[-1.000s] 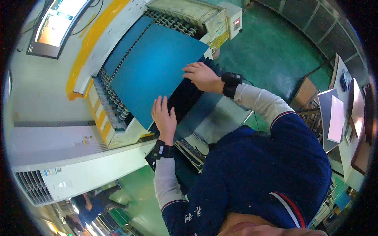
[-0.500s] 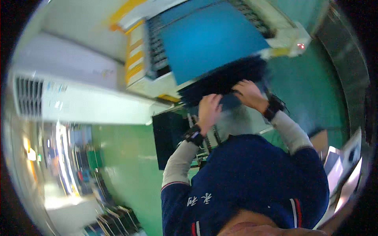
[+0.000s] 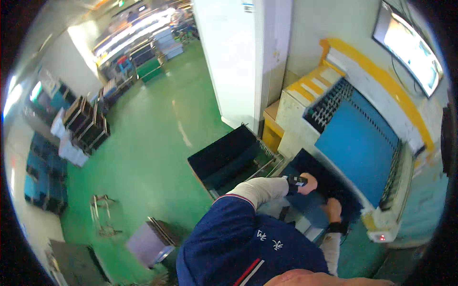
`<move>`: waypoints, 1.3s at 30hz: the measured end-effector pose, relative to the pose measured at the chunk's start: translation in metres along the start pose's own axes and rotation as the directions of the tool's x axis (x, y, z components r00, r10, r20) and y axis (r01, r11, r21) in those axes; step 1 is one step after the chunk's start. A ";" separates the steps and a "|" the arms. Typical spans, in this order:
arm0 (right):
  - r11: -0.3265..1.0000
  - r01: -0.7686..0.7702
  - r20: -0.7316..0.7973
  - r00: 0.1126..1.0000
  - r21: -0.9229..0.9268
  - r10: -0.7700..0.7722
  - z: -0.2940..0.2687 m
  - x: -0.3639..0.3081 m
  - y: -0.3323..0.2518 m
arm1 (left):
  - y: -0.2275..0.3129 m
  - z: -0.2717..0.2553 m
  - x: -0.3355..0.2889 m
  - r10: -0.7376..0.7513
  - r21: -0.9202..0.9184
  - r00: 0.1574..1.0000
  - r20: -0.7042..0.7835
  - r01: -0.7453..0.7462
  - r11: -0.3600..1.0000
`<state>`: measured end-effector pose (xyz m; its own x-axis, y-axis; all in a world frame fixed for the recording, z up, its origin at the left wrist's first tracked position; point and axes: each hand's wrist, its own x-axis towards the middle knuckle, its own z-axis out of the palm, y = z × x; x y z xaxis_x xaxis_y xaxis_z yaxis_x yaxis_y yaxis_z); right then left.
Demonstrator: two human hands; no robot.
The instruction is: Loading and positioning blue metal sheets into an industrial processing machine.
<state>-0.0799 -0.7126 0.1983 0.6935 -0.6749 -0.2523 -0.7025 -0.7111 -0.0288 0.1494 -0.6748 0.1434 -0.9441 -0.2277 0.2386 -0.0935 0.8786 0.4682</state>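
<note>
A stack of dark, flat panels (image 3: pixel 347 189) leans at the near end of a roller conveyor machine (image 3: pixel 298 110), its lower part close to my body. My left hand (image 3: pixel 308 183), with a black band on the wrist, curls closed at the panels' near edge. Closer to the machine's corner, my right hand (image 3: pixel 334 209) is closed on the same edge, slightly blurred, its fingertips hidden. On the rollers just beyond lies a wide blue sheet (image 3: pixel 360 143).
Left of the machine stands an open black rack (image 3: pixel 224 164). Behind it rises a white cabinet (image 3: pixel 229 57). A wall screen (image 3: pixel 408 47) hangs at upper right. Dark crates (image 3: pixel 86 119), a small metal frame (image 3: pixel 101 214) and a purple-grey cart (image 3: pixel 148 243) are on the green floor.
My view has swung left, so the machine and hands now appear farther right and the floor is in sight. Both hands stay at the dark panels, their fingers more curled.
</note>
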 end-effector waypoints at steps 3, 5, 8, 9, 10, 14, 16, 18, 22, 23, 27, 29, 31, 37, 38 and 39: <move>0.996 0.057 -0.034 0.998 0.070 -0.055 0.000 0.009 0.002 | -0.034 0.009 0.033 0.030 0.160 0.998 -0.059 -0.020 0.987; 1.000 0.003 0.013 1.000 0.007 -0.003 -0.003 0.002 -0.003 | -0.039 0.006 0.034 0.029 0.218 0.999 -0.034 -0.021 0.976; 0.999 0.017 -0.005 1.000 0.031 -0.017 -0.018 -0.009 -0.014 | -0.028 -0.005 0.028 0.028 0.279 0.998 0.057 -0.042 0.959; 0.999 -0.027 -0.016 0.999 0.040 0.027 -0.022 -0.012 -0.018 | -0.023 -0.008 0.027 0.024 0.296 0.987 0.160 -0.072 0.952; 0.999 -0.022 -0.017 1.000 0.039 0.023 -0.026 -0.012 -0.022 | -0.018 -0.011 0.025 0.025 0.308 0.984 0.177 -0.079 0.948; 0.995 -0.089 0.038 0.995 0.045 0.087 -0.027 -0.016 -0.028 | 0.015 -0.006 0.010 0.048 0.374 0.992 0.119 -0.090 0.923; 0.997 -0.074 -0.009 0.997 0.031 0.074 -0.022 -0.015 -0.025 | 0.044 0.009 -0.004 -0.558 0.299 0.786 -0.267 0.618 0.727; 0.998 -0.051 -0.048 0.997 0.028 0.052 -0.015 -0.013 -0.019 | 0.066 0.014 -0.006 -0.720 0.174 0.563 -0.405 0.821 0.545; 0.996 -0.085 0.003 0.996 0.029 0.085 -0.002 -0.001 -0.012 | 0.092 0.009 -0.004 -0.753 0.141 0.478 -0.452 0.872 0.469; 0.992 -0.117 0.041 0.992 0.041 0.115 0.001 0.002 -0.012 | 0.096 0.007 -0.004 -0.756 0.134 0.467 -0.459 0.878 0.460; 0.997 -0.072 -0.065 0.995 0.041 0.075 0.001 -0.007 -0.015 | 0.107 0.006 -0.003 -0.763 0.117 0.440 -0.474 0.890 0.441; 0.996 -0.084 -0.063 0.994 0.034 0.086 -0.003 -0.014 -0.020 | 0.111 0.007 -0.002 -0.762 0.108 0.434 -0.481 0.892 0.439; 0.995 -0.096 -0.062 0.993 0.028 0.098 -0.009 -0.021 -0.025 | 0.114 0.008 -0.001 -0.762 0.105 0.429 -0.485 0.893 0.437; 0.995 -0.099 -0.068 0.993 0.017 0.100 -0.018 -0.032 -0.035 | 0.123 0.008 0.003 -0.755 0.108 0.426 -0.499 0.894 0.434; 0.996 -0.091 -0.066 0.994 0.021 0.092 -0.018 -0.033 -0.035 | 0.125 0.008 0.002 -0.756 0.112 0.427 -0.496 0.895 0.433; 0.996 -0.083 -0.064 0.994 0.024 0.084 -0.018 -0.034 -0.035 | 0.126 0.008 0.004 -0.754 0.113 0.428 -0.499 0.894 0.434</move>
<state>-0.0762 -0.6687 0.2249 0.6407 -0.7435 -0.1916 -0.7612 -0.6478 -0.0312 0.1317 -0.5619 0.1961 -0.1760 -0.9689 0.1738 -0.9202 0.2247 0.3205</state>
